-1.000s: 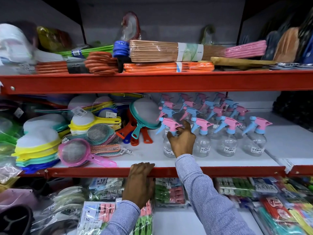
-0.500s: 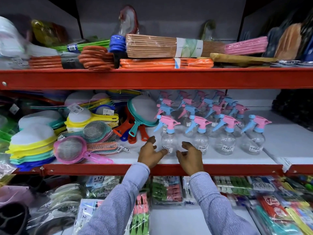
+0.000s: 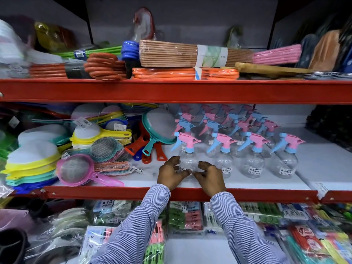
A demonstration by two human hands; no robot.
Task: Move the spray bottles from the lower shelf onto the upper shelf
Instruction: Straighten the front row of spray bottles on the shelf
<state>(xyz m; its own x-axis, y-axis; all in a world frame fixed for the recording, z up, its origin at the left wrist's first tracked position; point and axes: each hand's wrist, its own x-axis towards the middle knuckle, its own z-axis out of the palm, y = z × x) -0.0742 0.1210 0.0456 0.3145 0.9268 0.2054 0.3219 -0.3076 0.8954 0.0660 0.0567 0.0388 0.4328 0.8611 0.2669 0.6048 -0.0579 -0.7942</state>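
Standing in the front row at the frame's centre are four clear plastic spray bottles with pink-and-blue triggers (image 3: 238, 159). Both hands, left hand (image 3: 170, 173) and right hand (image 3: 209, 176), cup the leftmost bottle (image 3: 187, 159), fingers curved, not fully closed. More bottles behind are blurred, uncountable.

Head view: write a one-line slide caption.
Both hands, left hand and right hand, cup the leftmost front spray bottle on the shelf.
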